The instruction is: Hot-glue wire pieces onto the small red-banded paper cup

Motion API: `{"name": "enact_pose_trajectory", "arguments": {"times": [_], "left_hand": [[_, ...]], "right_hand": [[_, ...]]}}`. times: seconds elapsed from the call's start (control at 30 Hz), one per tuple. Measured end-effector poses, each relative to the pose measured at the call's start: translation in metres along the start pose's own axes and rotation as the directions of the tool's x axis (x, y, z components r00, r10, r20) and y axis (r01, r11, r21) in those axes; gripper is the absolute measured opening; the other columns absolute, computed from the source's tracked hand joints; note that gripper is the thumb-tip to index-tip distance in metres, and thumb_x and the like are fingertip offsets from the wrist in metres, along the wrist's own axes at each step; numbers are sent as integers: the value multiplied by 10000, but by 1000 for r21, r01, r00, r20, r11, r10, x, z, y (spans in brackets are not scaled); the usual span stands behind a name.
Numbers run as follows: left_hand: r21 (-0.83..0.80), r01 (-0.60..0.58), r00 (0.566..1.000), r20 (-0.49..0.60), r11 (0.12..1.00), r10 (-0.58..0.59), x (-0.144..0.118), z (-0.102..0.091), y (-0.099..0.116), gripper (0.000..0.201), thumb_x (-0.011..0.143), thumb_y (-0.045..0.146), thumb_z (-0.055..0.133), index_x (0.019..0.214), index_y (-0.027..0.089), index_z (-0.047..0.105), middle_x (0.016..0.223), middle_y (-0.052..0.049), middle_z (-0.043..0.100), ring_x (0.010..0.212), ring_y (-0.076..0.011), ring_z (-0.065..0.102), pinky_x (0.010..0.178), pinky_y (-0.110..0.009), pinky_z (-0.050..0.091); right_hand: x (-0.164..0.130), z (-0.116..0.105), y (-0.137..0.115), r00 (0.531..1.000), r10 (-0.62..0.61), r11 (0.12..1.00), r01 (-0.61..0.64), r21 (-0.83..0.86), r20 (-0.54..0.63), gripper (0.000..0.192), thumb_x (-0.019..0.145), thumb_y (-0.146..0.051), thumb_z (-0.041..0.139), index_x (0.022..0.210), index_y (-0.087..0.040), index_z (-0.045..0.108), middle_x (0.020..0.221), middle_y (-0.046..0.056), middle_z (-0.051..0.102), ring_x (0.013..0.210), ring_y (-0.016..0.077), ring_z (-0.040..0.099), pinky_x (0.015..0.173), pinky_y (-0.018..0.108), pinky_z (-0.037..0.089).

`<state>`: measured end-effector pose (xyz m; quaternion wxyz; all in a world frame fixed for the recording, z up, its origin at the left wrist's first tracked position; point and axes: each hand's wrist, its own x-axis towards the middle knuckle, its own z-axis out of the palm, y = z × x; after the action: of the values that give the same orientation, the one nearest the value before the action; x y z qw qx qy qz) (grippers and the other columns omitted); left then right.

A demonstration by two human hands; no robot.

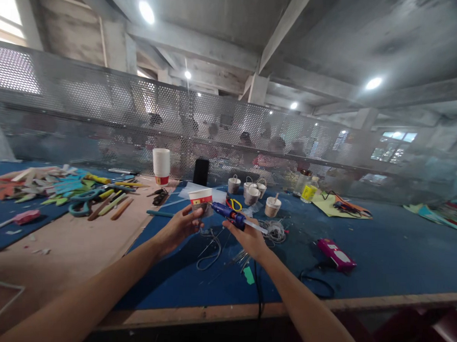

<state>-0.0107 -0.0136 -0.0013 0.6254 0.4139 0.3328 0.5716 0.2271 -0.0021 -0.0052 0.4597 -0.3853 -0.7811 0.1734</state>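
My left hand (183, 229) is closed around a paper cup (200, 196) with a red and yellow band, held above the blue table. Grey cord appears wrapped round the cup's lower part, though my fingers hide some of it. In my right hand (250, 238) is a blue hot glue gun (228, 213), its nozzle close to the cup's side. A clear glue stick (256, 226) sticks out of the gun's back end. Grey cord (208, 264) hangs in a loop below the cup. A tangled bundle of cord (275, 232) lies right of the gun.
Several grey cord-wrapped cups (251, 195) stand behind my hands. A stack of paper cups (161, 165) and a black phone (201, 172) are at the back. Scissors (81, 204) and felt scraps lie left; a magenta device (336, 254) and yellow-labelled bottle (309, 191) are right.
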Motion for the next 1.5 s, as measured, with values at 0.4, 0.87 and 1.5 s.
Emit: {"name": "enact_pose_trajectory", "arguments": {"times": [0.4,0.87,1.5], "left_hand": [[-1,1,1000,9,1000,-1,1,-2,-1,339,755,279,863,1050,182,729,849,-23,691,650,-106,652,605,-210,501],[5,-1,1000,16,1000,1,0,-1,-1,346,766,279,852,1072,186,720,871,-24,689,654,-99,644,608,-195,518],[13,-9,1000,7,1000,9,-3,2,2,383,752,289,865,1091,179,725,891,-26,695,649,-96,638,611,-206,512]], "right_hand": [[0,-3,-4,1000,-14,1000,14,-13,2,332,902,-531,662,969,-211,722,821,43,745,760,230,690,697,311,509],[-1,-3,-7,1000,-2,1000,2,15,-3,340,894,-550,655,879,-212,690,702,8,663,652,185,604,623,282,465],[-2,-3,-5,1000,-13,1000,13,-15,3,337,901,-545,646,918,-213,699,749,12,689,668,180,609,628,270,460]]}}
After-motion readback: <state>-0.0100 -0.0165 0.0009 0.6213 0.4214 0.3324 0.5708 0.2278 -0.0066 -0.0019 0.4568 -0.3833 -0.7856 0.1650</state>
